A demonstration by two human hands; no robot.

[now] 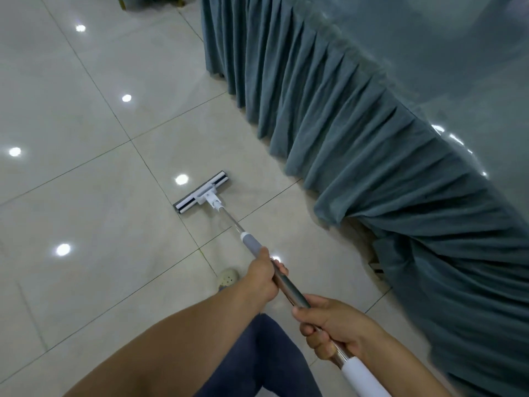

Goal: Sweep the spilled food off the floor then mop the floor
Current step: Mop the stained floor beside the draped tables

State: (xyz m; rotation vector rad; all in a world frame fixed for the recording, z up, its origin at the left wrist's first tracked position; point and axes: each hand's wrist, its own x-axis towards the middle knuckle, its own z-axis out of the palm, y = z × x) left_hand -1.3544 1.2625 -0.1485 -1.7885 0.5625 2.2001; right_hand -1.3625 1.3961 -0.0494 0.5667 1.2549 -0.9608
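A flat mop with a grey and white head (201,191) lies flat on the glossy beige tiled floor (86,173), just left of the table's skirt. Its metal handle (289,287) slants back toward me. My left hand (263,277) grips the handle just behind the grey sleeve. Lower on the handle, my right hand (329,325) is wrapped around the metal above the white end grip. No spilled food shows on the tiles near the mop.
A table with a pleated teal skirt (357,133) runs along the right, its cloth reaching the floor. My cream perforated shoe (227,277) and blue trouser leg (266,356) are below the hands. Ceiling lights reflect off the tiles on the left.
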